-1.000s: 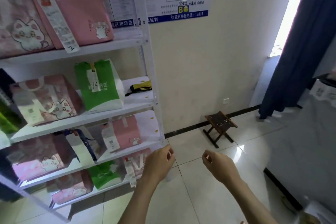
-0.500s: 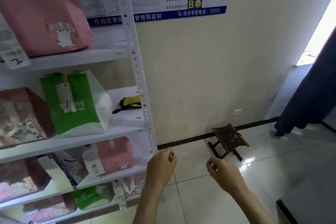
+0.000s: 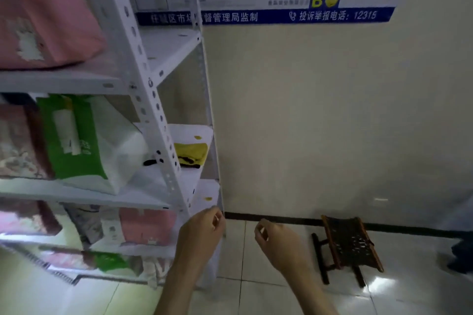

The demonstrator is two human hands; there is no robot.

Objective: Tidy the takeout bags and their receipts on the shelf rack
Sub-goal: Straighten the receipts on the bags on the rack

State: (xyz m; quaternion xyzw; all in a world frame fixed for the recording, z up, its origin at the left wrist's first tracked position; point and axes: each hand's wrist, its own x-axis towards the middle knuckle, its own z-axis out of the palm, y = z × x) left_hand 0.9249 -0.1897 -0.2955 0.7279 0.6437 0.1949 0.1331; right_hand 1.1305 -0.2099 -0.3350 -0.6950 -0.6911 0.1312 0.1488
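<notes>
From the head view, I saw my left hand (image 3: 202,231) and right hand (image 3: 277,244) raised near each other at the rack's (image 3: 143,64) right corner, fingers loosely curled and holding nothing. A pink bag (image 3: 43,15) sat on the top shelf, and a green bag (image 3: 76,140) with its receipt (image 3: 67,133) on the shelf below. A stool (image 3: 348,245) stood by the wall.
</notes>
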